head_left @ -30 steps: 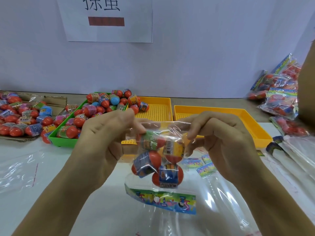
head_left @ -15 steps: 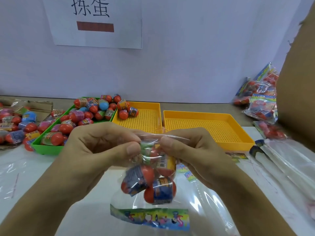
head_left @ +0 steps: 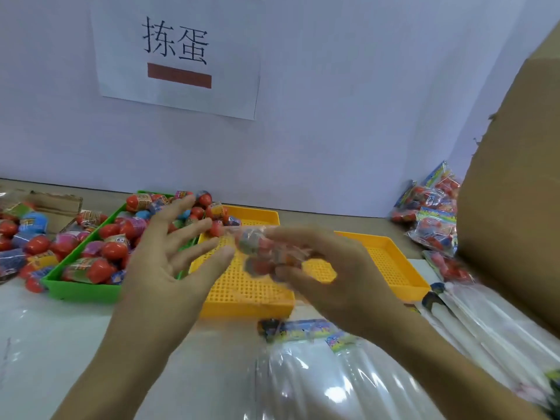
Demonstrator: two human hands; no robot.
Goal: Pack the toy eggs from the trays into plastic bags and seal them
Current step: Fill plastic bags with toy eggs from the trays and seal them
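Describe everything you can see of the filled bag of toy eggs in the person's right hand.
The filled bag is clear, crinkled plastic holding several red toy eggs with coloured wrappers, blurred by motion, so no count is possible. The right hand holds it in a curled grip, lifted above the near yellow tray. The left hand is spread open beside it, apart from it. Whether it is sealed cannot be told.

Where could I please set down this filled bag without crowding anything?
Free: the right yellow tray, and the white table in front of the green tray. Crowded: the green tray's toy eggs, and the sealed bags far right.
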